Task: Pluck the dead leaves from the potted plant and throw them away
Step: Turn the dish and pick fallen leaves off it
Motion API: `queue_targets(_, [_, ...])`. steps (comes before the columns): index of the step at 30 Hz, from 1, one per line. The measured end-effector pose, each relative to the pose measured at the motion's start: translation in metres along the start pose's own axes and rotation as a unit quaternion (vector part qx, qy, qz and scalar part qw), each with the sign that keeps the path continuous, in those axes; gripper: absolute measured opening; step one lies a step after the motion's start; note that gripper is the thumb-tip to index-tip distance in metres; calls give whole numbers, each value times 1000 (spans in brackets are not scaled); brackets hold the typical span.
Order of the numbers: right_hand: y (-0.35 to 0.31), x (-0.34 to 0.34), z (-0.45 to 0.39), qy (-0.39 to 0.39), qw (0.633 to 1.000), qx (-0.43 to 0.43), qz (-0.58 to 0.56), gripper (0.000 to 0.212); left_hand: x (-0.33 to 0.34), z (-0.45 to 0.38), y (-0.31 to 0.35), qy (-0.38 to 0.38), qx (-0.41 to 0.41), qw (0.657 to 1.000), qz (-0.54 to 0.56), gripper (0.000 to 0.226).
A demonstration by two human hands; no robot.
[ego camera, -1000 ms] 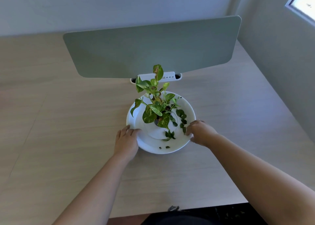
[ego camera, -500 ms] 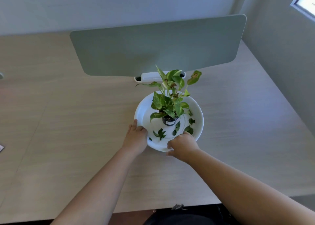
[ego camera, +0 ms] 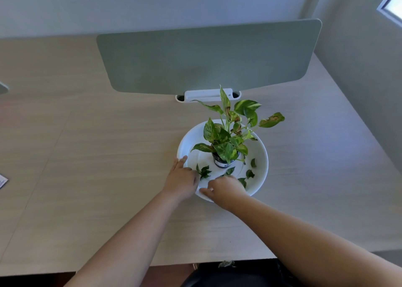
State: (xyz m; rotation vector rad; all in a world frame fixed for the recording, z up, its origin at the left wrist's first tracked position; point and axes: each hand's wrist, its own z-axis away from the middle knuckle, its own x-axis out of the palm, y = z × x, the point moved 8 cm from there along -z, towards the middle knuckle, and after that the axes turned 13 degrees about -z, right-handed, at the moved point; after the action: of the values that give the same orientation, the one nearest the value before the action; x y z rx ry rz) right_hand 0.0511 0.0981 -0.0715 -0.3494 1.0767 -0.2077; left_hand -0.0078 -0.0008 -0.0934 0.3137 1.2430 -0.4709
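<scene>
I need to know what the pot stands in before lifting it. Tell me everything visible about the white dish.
The white dish is round, shallow and smooth, plastic or glazed by its look, with a raised rim. It lies flat on the wooden table. The small potted plant stands near its middle, and loose green leaves lie scattered on its floor. The left hand rests on its left rim, and the right hand covers its near rim.

I have one view only: a wide-angle head camera looking forward and down, close over the wooden desk (ego camera: pixel 108 178). Both forearms enter from 6 o'clock; the green divider panel (ego camera: pixel 206 56) stands at 12 o'clock.
</scene>
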Motion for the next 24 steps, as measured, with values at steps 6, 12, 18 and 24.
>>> queue_targets(6, [67,-40,5,113,989,67,-63,35,-8,-22,16,22,71,995,63,38])
queue_targets(12, [97,-34,-15,49,993,72,-79,41,1,-24,30,-28,131,990,50,29])
queue_targets(18, [94,8,-24,-24,998,47,-35,66,-11,-12,35,-7,130,991,30,20])
queue_targets(24, [87,6,-19,-23,999,-22,-30,45,-23,-23,49,2,145,988,43,35])
